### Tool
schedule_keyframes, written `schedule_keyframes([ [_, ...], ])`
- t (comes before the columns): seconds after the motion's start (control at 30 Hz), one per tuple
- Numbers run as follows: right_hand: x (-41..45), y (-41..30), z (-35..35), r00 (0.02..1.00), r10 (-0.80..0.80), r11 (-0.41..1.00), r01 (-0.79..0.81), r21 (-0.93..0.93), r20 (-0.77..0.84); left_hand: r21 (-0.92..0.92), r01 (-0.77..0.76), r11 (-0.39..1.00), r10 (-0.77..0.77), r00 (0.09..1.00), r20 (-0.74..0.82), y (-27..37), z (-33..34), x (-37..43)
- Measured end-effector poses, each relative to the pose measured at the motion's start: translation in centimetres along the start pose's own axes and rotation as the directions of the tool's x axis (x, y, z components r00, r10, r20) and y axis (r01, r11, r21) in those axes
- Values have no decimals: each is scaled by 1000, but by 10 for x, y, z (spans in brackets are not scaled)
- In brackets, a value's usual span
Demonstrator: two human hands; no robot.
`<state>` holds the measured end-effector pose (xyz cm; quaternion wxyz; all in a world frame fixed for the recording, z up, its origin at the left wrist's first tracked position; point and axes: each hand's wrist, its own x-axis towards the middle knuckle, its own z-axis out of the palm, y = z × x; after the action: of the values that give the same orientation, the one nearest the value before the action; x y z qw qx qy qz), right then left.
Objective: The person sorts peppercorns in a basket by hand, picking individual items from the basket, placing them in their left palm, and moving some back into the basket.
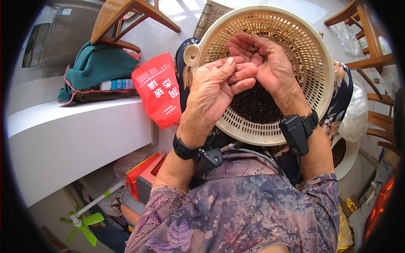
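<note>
A round cream plastic colander (pixel 319 104) sits across my lap, with a dark heap of small dried grains (pixel 258 106), some of them reddish, at its bottom. Above it my right hand (pixel 269 63) is cupped palm up, and a few dark grains lie in its palm and by its fingers. My left hand (pixel 218 83) is beside and partly in front of it, palm up and fingers curled, thumb pressed to the index finger. The fingertips of my left hand overlap the right palm. A dark speck shows between the left fingers; whether the thumb pinches anything is hidden.
A red bag (pixel 157 90) with printed writing hangs left of my knee, beside a white ledge (pixel 85 126) bearing a green cloth (pixel 101 63). Wooden chairs (pixel 126 19) stand around. At right are a clear plastic bag (pixel 354 110) and a white basin (pixel 349 158) with dark contents.
</note>
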<state>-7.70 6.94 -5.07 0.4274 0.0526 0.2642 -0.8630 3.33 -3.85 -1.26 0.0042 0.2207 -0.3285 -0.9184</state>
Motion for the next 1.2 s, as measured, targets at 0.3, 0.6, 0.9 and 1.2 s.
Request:
schedule_keyframes([
  [0.3, 2, 1, -4, 1000, -23, 998, 22, 67, 21, -8, 25, 1000, -25, 1000, -4, 0, -3, 2],
  [0.6, 4, -1, -6, 997, -70, 996, 68, 64, 22, 91, -12, 996, 9, 999, 37, 2, -1, -1],
  [0.9, 3, -1, -3, 996, -81, 995, 83, 49, -24, -20, -57, 998, 57, 998, 15, 5, -2, 2],
  [1.2, 5, 0, -6, 997, -74, 997, 75, 27, -39, -167, -37, 985, 52, 995, 85, 10, 0, 4],
])
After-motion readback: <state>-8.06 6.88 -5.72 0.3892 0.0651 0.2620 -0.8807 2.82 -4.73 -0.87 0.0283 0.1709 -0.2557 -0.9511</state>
